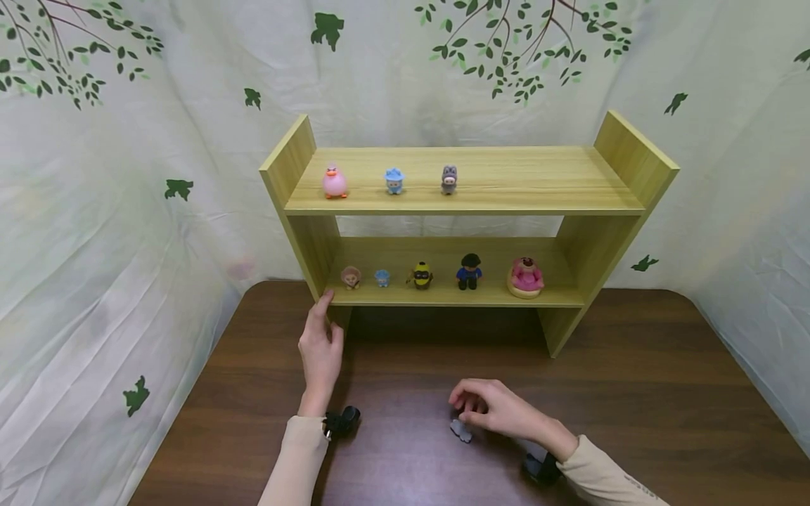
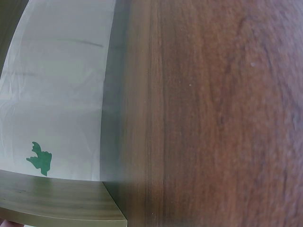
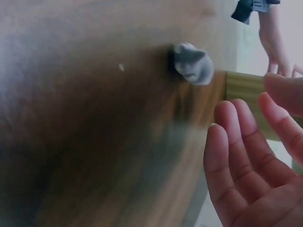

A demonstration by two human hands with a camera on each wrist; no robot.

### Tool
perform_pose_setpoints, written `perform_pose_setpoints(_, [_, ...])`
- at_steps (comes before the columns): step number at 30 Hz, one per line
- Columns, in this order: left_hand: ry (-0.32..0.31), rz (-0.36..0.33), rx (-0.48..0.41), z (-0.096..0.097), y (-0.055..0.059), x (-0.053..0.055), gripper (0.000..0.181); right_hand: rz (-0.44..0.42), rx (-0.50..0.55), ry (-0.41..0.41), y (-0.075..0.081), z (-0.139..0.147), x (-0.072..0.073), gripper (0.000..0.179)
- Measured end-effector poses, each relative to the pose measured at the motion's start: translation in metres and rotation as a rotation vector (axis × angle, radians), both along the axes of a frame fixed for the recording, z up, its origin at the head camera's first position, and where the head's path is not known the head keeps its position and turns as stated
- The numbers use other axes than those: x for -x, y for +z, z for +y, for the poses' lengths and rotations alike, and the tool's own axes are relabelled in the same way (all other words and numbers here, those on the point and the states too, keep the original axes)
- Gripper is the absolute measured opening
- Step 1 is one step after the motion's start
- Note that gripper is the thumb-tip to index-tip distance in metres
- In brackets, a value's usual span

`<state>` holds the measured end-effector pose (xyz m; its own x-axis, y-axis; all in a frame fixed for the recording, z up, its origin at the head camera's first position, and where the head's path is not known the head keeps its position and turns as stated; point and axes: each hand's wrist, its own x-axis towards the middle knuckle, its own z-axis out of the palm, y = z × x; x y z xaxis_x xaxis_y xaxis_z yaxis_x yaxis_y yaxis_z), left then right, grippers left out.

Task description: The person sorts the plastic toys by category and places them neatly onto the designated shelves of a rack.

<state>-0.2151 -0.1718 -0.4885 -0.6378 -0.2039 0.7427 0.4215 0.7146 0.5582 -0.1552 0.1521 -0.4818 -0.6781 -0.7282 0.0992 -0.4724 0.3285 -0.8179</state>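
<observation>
On the table lies a small grey-and-white figurine (image 1: 461,431), and the right wrist view shows it as a rounded grey figurine (image 3: 195,65). Just over it hovers my right hand (image 1: 496,407), fingers loosely bent; the right wrist view has these fingers (image 3: 236,156) apart from the figurine. My left hand (image 1: 321,351) touches the left side of the wooden shelf (image 1: 455,306), its index finger by the front corner of the lower board. Only a sliver of that hand enters the left wrist view.
The upper board carries a pink duck (image 1: 334,183), a blue-hatted figurine (image 1: 394,181) and a grey figurine (image 1: 449,180). Along the lower board stand several more, including a black-haired figurine (image 1: 469,272) and a pink bear (image 1: 526,275). The brown table (image 1: 652,393) meets a leaf-printed cloth (image 1: 215,140).
</observation>
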Motion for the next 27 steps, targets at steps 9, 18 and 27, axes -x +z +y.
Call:
perform_pose_setpoints(9, [0.002, -0.009, -0.006, 0.0, -0.001, -0.001, 0.069, 0.026, -0.042, 0.037, -0.011, -0.003, -0.003, 0.018])
perform_pose_setpoints(18, [0.005, 0.006, -0.006, 0.0, -0.001, 0.0, 0.07, 0.041, -0.108, 0.044, -0.015, -0.006, -0.006, 0.017])
perform_pose_setpoints(27, [0.003, -0.013, -0.012, 0.0, -0.002, 0.0, 0.067, 0.076, -0.17, 0.032, -0.015, -0.01, -0.009, 0.022])
